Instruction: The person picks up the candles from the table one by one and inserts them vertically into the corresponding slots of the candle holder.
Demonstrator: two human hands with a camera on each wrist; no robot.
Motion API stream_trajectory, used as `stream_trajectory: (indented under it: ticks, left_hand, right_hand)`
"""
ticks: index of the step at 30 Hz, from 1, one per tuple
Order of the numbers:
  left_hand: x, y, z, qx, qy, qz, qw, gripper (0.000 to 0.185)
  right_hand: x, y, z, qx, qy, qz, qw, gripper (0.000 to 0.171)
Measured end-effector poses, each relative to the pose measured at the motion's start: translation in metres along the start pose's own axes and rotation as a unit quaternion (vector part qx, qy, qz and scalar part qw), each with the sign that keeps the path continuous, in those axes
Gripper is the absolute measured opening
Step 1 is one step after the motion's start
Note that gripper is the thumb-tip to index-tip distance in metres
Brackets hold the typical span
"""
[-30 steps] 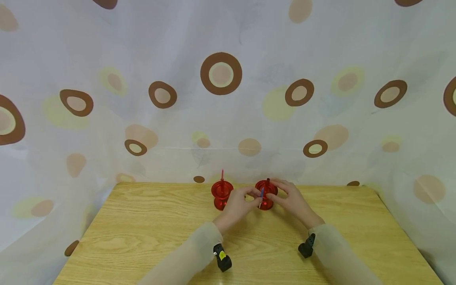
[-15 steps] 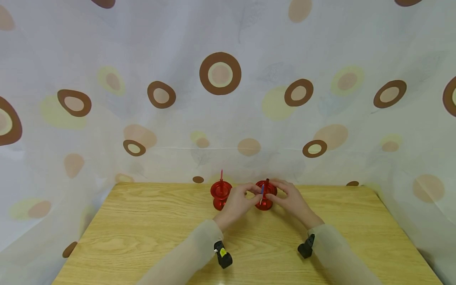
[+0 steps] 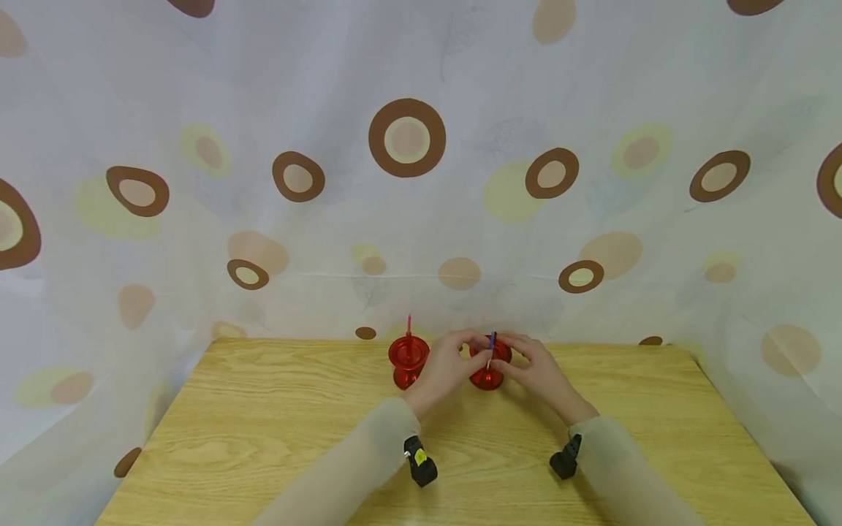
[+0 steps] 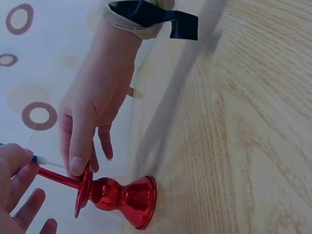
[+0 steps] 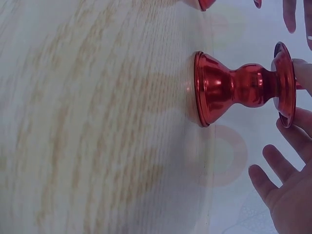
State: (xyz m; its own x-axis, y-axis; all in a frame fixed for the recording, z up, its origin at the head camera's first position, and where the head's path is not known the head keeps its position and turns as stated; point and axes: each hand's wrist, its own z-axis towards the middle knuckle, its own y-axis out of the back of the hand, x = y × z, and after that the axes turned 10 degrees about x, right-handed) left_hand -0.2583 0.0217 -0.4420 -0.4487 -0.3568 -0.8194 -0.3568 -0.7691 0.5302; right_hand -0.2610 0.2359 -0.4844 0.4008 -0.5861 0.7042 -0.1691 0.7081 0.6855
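Observation:
My left hand [image 3: 447,369] pinches a thin blue birthday candle [image 3: 492,340] with a narrow white lower end. In the left wrist view the white tip of the candle [image 4: 35,159] lies beside the red central tube [image 4: 59,178] of a shiny red candle holder [image 4: 139,200]. That holder stands upright on the table, and the thumb and fingers of my right hand [image 3: 539,369] hold it at its dish [image 5: 285,87]. Just left of it is a matching red candle holder [image 3: 408,353] with a pink candle [image 3: 409,324] upright in it, partly behind my left hand.
Both holders stand near the back edge of the light wooden table [image 3: 263,424]. A pale curtain [image 3: 421,219] with brown and yellow ovals hangs behind and at both sides. Each wrist wears a black camera mount [image 3: 421,462].
My left hand has shifted to the right and brought the blue candle from the left side of the holder's tube to right against or in front of it. The right hand stays in place.

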Motion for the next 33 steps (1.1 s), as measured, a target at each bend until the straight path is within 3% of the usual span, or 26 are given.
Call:
stream_trajectory:
  ticks: [6, 24, 33]
  left_hand:
    - [-0.002, 0.002, 0.004, -0.006, -0.006, 0.001, 1.0, 0.013]
    - [-0.009, 0.008, 0.012, -0.01, 0.002, -0.016, 0.9998, 0.013]
    - [-0.008, 0.01, 0.02, -0.02, 0.002, -0.004, 0.9998, 0.013]
  right_hand:
    - [-0.002, 0.0, 0.0, 0.009, -0.017, 0.006, 1.0, 0.052]
    - [-0.004, -0.001, 0.0, 0.011, 0.006, 0.015, 1.0, 0.052]
    - [-0.005, -0.001, 0.0, 0.01, -0.009, 0.014, 1.0, 0.055]
